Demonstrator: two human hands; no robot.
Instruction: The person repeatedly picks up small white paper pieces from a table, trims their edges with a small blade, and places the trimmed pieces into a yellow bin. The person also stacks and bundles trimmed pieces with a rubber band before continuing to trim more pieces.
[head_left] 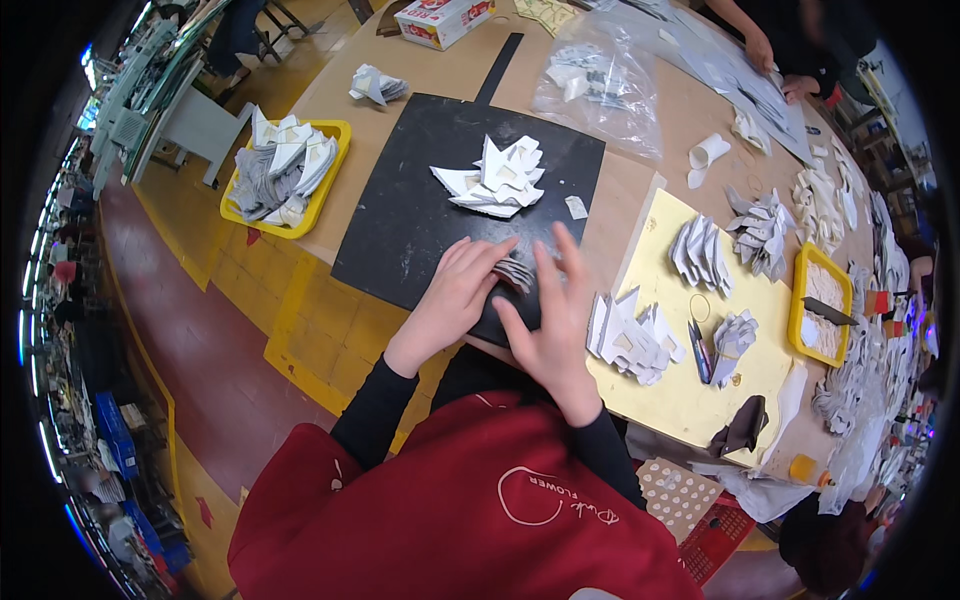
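Near the front edge of a black board [395,215], my left hand [458,300] curves its fingers round a small stack of grey-and-white cut pieces [514,273]. The fingers partly cover the stack. My right hand [556,318] is on the other side of it, fingers spread and a little blurred, with nothing visible in its grasp. Farther back on the board lies a loose heap of white pointed pieces [495,180]. A small white scrap [576,207] rests near the board's right edge.
At left stands a yellow basket [343,150] of similar pieces. To the right, a yellow sheet [655,225] carries several bundles and snips [700,352]. A clear plastic bag [600,90] lies behind. Another person's hands [775,70] work at the far right.
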